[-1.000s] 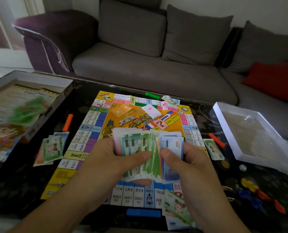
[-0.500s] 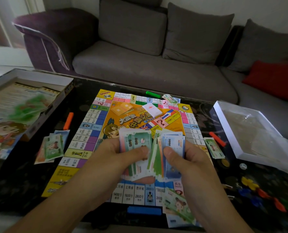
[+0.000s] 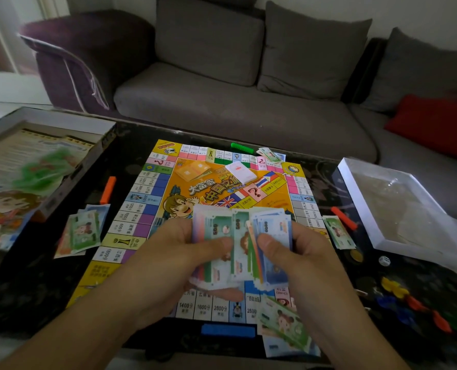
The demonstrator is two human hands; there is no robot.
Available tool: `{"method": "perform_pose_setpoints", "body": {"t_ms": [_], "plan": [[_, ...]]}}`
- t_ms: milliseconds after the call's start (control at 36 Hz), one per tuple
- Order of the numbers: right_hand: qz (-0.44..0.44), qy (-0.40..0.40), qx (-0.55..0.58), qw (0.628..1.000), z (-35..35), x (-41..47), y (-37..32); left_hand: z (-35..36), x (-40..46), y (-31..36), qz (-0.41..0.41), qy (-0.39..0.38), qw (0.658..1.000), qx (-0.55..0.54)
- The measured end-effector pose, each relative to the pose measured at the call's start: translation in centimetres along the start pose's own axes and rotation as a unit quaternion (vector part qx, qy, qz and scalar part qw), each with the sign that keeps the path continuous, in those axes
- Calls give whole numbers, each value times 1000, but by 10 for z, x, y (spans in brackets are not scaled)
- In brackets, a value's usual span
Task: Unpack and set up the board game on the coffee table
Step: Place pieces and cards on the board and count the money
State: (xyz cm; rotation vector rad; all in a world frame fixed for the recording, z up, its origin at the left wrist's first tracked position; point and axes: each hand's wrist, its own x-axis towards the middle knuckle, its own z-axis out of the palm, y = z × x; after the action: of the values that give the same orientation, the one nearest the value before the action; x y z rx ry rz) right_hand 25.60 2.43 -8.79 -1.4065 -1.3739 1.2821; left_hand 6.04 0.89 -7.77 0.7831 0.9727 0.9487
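Sofa (image 3: 222,97): grey, across the top of the frame behind your table, with a red cushion (image 3: 432,124) at the right.
Coffee table (image 3: 35,295): dark and glossy, filling the lower half of the frame.
Game board (image 3: 168,209): lies flat and unfolded at the centre of the table.
Box lid (image 3: 16,180): at the left edge, printed side up.
Box tray (image 3: 398,204): white, at the right edge of the table.
Your left hand (image 3: 168,252): thumb and curled fingers grip the left side of the play money stack (image 3: 238,244) above the board's near edge.
Your right hand (image 3: 299,252): thumb pressed on the blue notes, fingers curled behind the same stack.
Dealt piles: one left of the board (image 3: 81,231), one right of it (image 3: 338,232), one at the far edge (image 3: 271,155), one at the near right corner (image 3: 286,327).
Card deck (image 3: 240,172): white, on the board's upper centre.
Die (image 3: 384,260): small, right of your hands.
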Motion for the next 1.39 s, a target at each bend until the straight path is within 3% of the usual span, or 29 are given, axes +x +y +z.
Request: {"method": "perform_pose_setpoints", "body": {"t_ms": [194, 722, 1083, 1250, 1389], "plan": [[-13, -3, -17, 1000, -1, -2, 0, 0, 3, -6, 10, 47, 997, 55], [-11, 28, -15, 999, 10, -8, 5, 4, 8, -18, 54, 128, 990, 25], [-18, 35, -58, 998, -2, -18, 8, 9, 8, -25, 3, 68, 998, -3], [-15, 48, -41, 998, -2, -27, 8, 14, 6, -32, 14, 91, 996, 10], [0, 79, -70, 994, -15, -30, -1, 14, 4, -25, -23, 80, 997, -2]]}}
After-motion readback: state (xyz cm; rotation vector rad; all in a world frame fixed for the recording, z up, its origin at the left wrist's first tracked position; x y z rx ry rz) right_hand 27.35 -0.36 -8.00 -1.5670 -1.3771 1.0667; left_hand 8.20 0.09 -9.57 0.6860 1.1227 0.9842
